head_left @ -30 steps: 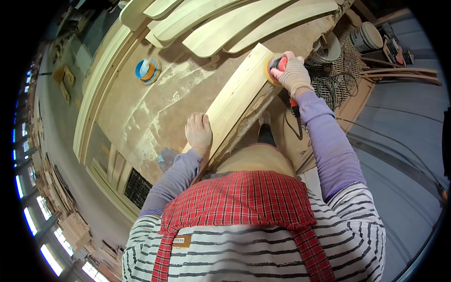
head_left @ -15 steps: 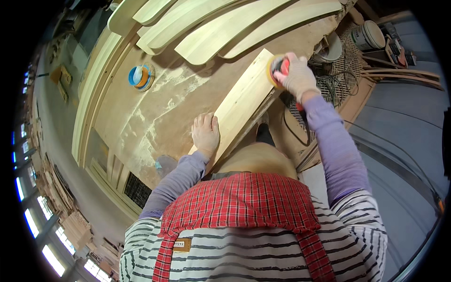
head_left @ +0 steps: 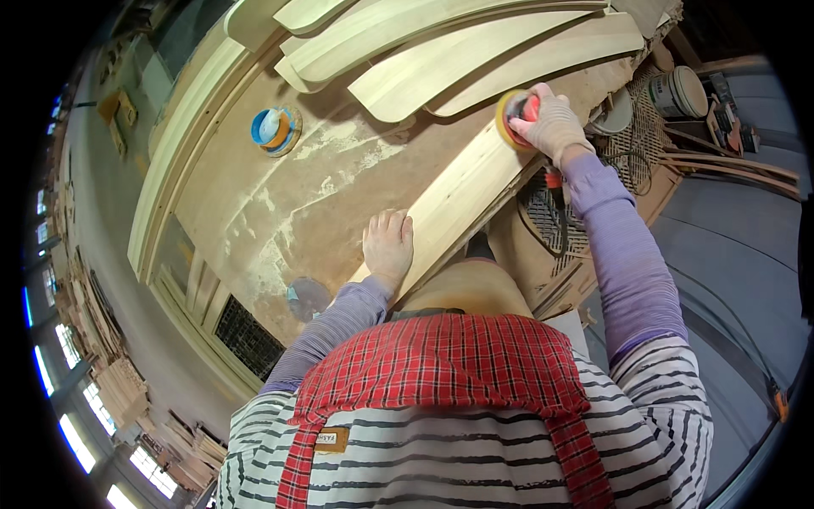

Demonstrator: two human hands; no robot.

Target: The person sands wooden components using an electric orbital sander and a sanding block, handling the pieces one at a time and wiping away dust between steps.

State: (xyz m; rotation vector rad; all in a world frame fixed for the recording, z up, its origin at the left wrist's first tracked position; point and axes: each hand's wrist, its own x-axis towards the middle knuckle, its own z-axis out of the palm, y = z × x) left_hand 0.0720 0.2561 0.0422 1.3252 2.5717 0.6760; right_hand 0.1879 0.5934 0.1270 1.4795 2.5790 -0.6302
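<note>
A pale wooden board [head_left: 454, 197] lies slantwise along the near edge of the workbench. My left hand [head_left: 388, 246] rests flat on its near part, fingers stretched out and holding nothing. At the board's far end, my right hand [head_left: 555, 127] in a light glove is wrapped round a red and black handheld sander [head_left: 514, 119] with a yellowish round pad. The pad overlaps the board's end and hides its corner. A cord [head_left: 561, 222] runs down from the sander beside the bench. Both forearms wear purple sleeves.
Several curved pale wooden panels [head_left: 458, 72] lie across the bench's far side. An orange and blue roll of tape [head_left: 275, 129] sits on the dusty bench top [head_left: 326, 191], with a grey disc [head_left: 309, 299] near my left forearm. A white bucket [head_left: 678, 92] stands at right.
The sander in my right hand has moved to the far end of the board, covering its corner. My left hand keeps its place on the board. The whole view has shifted slightly.
</note>
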